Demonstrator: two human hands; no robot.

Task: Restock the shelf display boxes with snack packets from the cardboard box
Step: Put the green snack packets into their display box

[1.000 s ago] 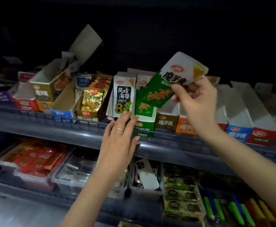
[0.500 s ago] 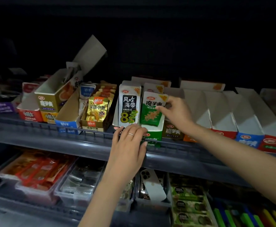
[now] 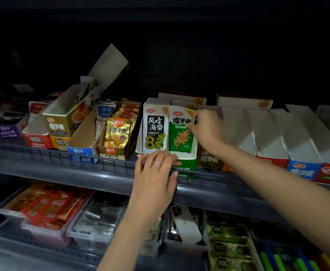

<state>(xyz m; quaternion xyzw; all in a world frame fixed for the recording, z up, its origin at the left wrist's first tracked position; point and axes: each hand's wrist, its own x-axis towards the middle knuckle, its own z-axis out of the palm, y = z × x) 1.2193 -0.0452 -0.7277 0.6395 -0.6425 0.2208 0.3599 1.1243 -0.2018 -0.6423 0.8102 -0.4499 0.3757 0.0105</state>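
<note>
The right hand (image 3: 206,130) apparently pinches the right edge of the upright green-and-white snack packet (image 3: 180,136) inside the green cardboard display box (image 3: 186,163); the left hand (image 3: 156,173) rests flat-fingered on the dark metal shelf (image 3: 62,166) at its front edge.

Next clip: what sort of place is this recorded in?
Probably a small shop's snack aisle: a grey tiered shelf lined with branded display boxes like the green display box, snack packets such as the green packet standing in them, and a clear bin of packets below.
</note>
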